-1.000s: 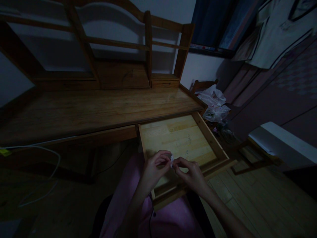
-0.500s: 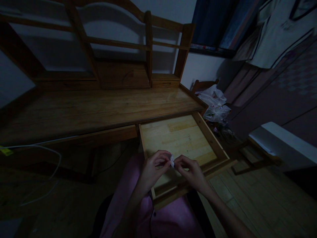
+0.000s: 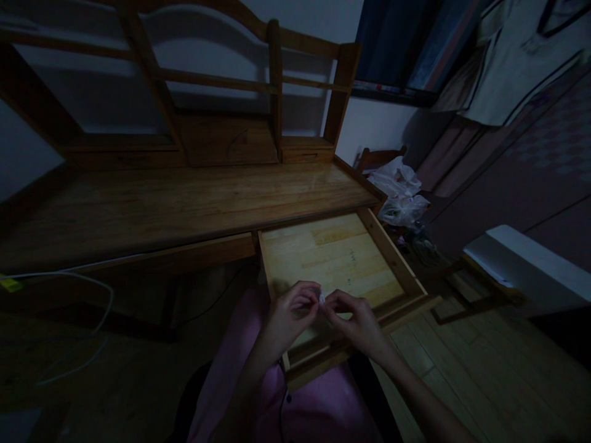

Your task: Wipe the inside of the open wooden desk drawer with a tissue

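Note:
Between my fingertips is a small, crumpled, whitish piece, perhaps thin plastic or tissue; its exact kind is too small to make out. My left hand pinches it from the left, thumb and fingers pressed together. From the right, my right hand pinches its other side, so the two hands nearly meet. Both are held above the front part of a pulled-out wooden drawer, whose pale bottom carries a few small dark marks.
The wooden desk with its shelf unit stands ahead. White plastic bags lie on a chair beyond the desk's right end. A small stool stands at right on the floor. A white cable hangs at left.
My hands have drawn slightly closer together, and less of the whitish piece shows between the fingertips. The drawer stays pulled out as before.

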`<state>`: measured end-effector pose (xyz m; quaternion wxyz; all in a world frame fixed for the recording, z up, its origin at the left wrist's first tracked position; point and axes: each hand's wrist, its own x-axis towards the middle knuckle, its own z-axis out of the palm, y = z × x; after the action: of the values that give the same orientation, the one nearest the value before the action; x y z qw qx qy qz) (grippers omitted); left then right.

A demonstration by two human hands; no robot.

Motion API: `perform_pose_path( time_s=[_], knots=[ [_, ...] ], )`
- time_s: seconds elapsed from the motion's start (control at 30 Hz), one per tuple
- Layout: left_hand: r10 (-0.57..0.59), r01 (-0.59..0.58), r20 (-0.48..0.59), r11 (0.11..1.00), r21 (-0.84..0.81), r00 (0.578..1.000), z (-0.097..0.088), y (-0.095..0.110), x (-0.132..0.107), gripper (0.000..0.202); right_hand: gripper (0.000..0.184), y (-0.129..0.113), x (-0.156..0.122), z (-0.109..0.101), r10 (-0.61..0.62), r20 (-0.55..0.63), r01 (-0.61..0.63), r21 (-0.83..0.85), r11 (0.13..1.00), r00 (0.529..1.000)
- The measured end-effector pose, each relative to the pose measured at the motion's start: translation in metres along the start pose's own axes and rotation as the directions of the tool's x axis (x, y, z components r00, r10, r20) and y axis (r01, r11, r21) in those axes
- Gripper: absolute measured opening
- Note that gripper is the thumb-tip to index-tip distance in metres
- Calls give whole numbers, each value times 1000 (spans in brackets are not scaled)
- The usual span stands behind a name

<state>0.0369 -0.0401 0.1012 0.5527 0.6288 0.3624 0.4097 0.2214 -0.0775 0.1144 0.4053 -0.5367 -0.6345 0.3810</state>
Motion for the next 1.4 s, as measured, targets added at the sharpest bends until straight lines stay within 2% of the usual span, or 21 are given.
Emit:
perform_pose_path(
  time_s=[0.17,0.63,0.9,1.03,1.13,1.27,1.33,1.4],
  knots=[
    [6,-6,7,1000,28,1000,3,2,-1,31,9,2,-1,-1,6,-4,-6,0,1000,1000],
    [-44,42,-26,996,-82,999,0,5,1,26,7,7,4,-4,84,-52,-77,131,988,995],
    [-9,7,-23,996,-89,1000,-2,6,2,20,12,11,4,-7,54,-113,-45,77,996,992],
    [7,-5,23,995,-97,1000,-1,2,1,29,15,1,3,-7,22,-59,-19,36,999,998],
    [40,-40,5,999,9,999,-1,-1,1,35,15,-5,2,-6,-35,3,35,18,999,999],
    [78,-78,12,990,115,997,-6,0,1,19,20,-3,0,-6,-124,73,128,-49,991,990],
    [57,-61,44,994,95,997,-9,2,0,15,22,0,0,-6,-140,87,146,-71,987,986],
    [14,-17,74,999,43,997,-13,1,-1,29,25,4,0,-7,-156,94,164,-75,984,983]
  ],
)
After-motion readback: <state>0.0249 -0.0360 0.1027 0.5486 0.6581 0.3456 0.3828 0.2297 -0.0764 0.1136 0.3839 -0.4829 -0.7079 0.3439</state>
